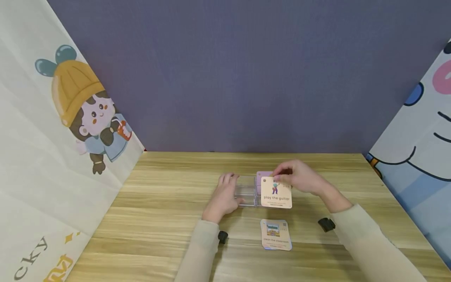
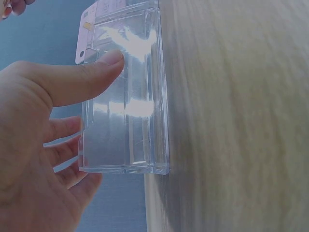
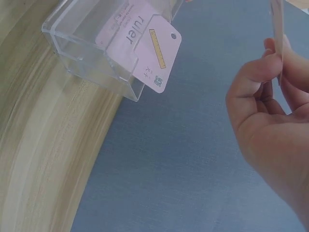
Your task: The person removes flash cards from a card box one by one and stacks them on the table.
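With thumb in front and fingers behind, my left hand (image 1: 224,194) grips the left end of a clear plastic card holder (image 1: 245,190). The holder has stepped tiers, seen close in the left wrist view. In its right part stands a pink flash card (image 3: 159,53) reading "ruler", partly covered by the raised card in the head view. My right hand (image 1: 304,178) pinches a cream flash card (image 1: 276,199) by its top edge. It reads "play the guitar", faces the head camera, and appears edge-on in the right wrist view.
A small stack of flash cards (image 1: 276,236), topped by "clean the classroom", lies on the wooden table (image 1: 158,219) in front of the holder. A blue-grey panel (image 1: 225,78) rises behind the table. Cartoon-printed sheets flank both sides.
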`<action>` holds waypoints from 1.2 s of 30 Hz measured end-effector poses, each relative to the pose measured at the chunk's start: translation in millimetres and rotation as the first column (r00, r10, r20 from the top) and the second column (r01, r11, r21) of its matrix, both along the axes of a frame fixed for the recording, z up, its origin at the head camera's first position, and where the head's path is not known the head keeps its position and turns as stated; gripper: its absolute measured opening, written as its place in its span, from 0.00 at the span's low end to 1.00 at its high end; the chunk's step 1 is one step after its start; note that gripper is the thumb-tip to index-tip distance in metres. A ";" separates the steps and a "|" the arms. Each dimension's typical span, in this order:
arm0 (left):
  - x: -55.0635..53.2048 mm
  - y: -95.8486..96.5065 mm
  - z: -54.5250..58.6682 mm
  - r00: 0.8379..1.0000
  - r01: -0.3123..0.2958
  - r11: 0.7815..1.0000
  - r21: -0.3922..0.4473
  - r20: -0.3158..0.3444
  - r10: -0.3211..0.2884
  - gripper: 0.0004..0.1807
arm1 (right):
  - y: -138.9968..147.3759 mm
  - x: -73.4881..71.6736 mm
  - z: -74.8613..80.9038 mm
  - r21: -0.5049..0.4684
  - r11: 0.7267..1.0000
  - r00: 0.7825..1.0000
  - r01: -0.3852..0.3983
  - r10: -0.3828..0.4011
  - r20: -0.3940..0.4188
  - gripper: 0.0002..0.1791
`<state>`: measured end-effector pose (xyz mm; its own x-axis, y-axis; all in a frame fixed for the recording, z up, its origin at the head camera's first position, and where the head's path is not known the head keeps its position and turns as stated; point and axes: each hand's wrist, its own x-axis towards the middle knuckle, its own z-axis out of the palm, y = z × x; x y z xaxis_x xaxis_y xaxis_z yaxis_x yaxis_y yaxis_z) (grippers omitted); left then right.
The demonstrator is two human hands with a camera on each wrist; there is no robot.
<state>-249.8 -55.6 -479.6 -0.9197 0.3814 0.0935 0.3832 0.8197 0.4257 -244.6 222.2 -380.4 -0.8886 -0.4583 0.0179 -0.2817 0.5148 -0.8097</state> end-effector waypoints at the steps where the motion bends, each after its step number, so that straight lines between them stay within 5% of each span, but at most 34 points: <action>1: -0.3 0.4 0.0 1.000 0.000 1.000 0.000 0.000 0.000 0.49 | 0.2 0.6 -0.4 -0.003 1.000 1.000 -0.003 0.003 0.001 0.04; 36: 2.4 -5.2 2.5 1.000 0.004 1.000 0.021 0.018 -0.005 0.47 | -4.1 26.1 -30.1 -0.073 0.997 0.997 -0.031 0.036 0.071 0.05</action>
